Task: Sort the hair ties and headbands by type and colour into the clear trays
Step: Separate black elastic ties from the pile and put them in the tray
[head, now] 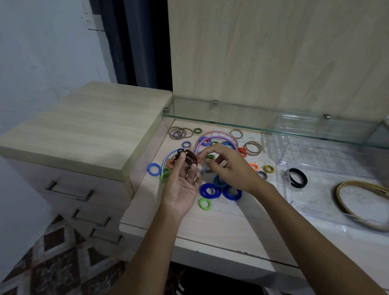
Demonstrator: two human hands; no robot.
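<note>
Several dark brown hair ties point(188, 158) sit bunched over the left hand point(182, 187), its fingers curled round them above the scattered pile. The right hand point(228, 165) pinches a green-and-black tie point(210, 156) beside them. Best keep colours apart, then carry each to the clear tray point(282, 154).

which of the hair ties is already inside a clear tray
The thick black hair tie, lying alone in the clear plastic tray right of the right hand. The blue, green and orange ties lie loose on the wooden desktop.

Left hand point(184, 190) holds brown ties point(188, 158) (bunched).
</note>
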